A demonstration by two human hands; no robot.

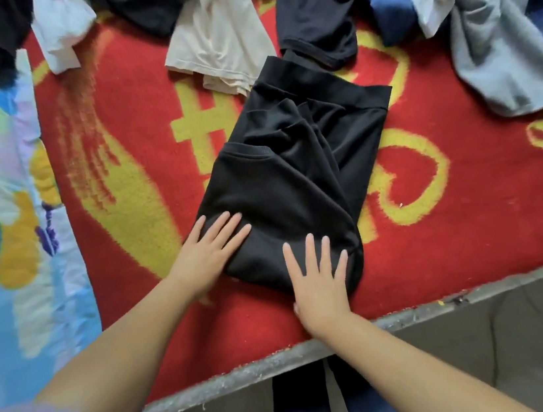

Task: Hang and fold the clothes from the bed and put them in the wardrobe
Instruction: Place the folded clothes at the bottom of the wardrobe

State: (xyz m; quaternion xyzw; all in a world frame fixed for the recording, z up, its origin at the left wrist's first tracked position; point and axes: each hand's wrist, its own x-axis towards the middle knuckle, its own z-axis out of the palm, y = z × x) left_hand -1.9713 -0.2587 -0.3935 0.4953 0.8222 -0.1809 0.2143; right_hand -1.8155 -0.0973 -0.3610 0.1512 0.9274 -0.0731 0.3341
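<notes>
head view: unfolded clothes crowd the far side of the red blanket [135, 127], with a beige shirt [220, 36] and grey garment [498, 48] just beyond the folded black garment [291, 182]. it lies mid-blanket, long axis running from near-left to far-right. left hand [207, 255] and right hand [321, 282] lie flat, fingers spread, pressing its near end, slightly apart.

Bare red blanket [144, 195] lies open on both sides of the folded black garment [293, 175], while a heap of loose clothes [305, 4] blocks the far edge.
</notes>
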